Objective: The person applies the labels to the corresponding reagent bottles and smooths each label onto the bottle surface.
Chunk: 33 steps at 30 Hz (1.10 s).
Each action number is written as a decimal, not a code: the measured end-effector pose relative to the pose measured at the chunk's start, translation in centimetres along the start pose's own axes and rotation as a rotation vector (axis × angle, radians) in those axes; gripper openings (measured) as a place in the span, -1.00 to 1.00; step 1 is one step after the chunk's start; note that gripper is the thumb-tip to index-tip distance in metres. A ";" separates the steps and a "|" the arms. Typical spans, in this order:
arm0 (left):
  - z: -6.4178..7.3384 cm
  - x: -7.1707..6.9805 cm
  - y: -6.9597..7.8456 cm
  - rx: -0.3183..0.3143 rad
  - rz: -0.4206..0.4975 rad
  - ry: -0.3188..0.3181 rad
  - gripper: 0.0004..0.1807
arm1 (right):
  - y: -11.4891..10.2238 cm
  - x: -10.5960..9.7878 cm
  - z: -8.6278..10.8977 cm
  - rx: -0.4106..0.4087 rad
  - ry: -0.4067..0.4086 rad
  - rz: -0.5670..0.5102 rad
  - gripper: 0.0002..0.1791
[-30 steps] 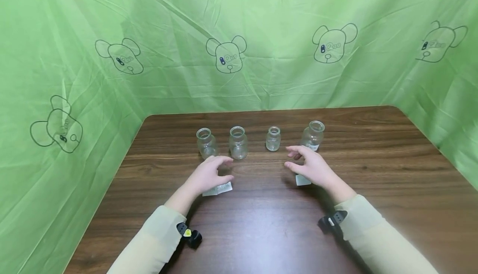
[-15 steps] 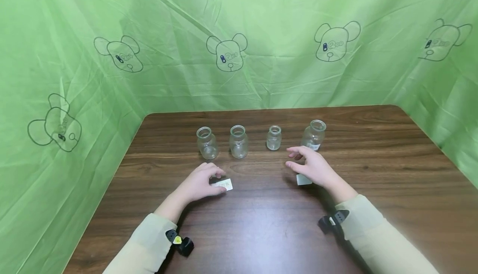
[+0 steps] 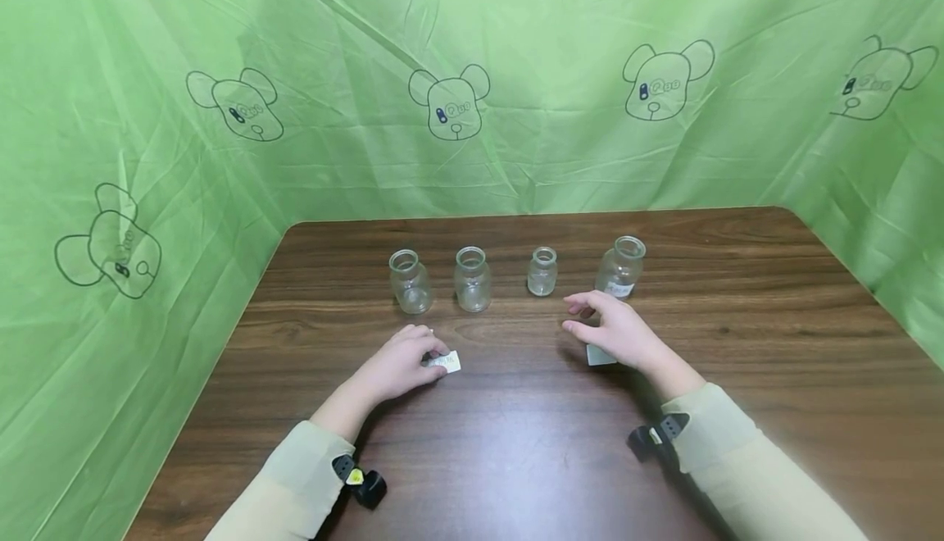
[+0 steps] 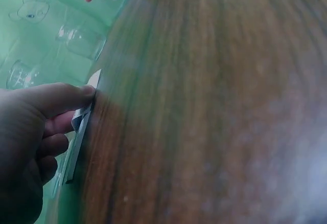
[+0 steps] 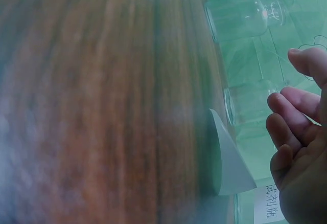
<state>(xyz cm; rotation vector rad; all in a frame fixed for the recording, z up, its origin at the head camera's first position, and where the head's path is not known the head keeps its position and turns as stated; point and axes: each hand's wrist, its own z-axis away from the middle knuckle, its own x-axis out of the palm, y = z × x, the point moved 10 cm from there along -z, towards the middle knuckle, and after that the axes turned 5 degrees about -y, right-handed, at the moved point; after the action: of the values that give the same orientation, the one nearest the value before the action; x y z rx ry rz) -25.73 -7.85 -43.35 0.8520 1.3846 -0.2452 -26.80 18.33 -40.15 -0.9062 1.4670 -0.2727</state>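
Note:
My left hand [image 3: 398,365] is low over the table, left of centre, pinching a white paper label [image 3: 448,361] with printed or written marks. In the left wrist view the thumb [image 4: 76,95] presses on the label's edge, with the index finger beneath. My right hand [image 3: 619,328] hovers with relaxed, parted fingers, holding nothing. Below it lies another white paper slip [image 3: 599,355], partly covered by the hand; its edge curls up in the right wrist view. Just beyond stands a clear glass jar [image 3: 622,265] bearing a white label [image 5: 266,203] with handwritten characters.
Two similar glass jars, one at far left [image 3: 411,285] and one beside it [image 3: 473,283], stand upright and uncapped in a row with a smaller jar [image 3: 542,275]. A green curtain [image 3: 516,172] surrounds the brown wooden table [image 3: 487,459].
My left hand has drawn back toward me and down from the left jars, and its fingers have closed on the paper label. The right hand has stayed nearly still.

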 end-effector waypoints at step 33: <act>-6.5 -0.8 5.9 0.004 0.233 0.166 -0.73 | -3.2 2.7 -1.1 -0.054 -0.044 -0.223 -0.76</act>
<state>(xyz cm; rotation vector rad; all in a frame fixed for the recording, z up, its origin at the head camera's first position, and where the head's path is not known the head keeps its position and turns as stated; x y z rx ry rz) -27.14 0.17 -40.00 1.0464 1.4233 0.0021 -26.32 14.06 -39.81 -1.1149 1.3387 -0.3767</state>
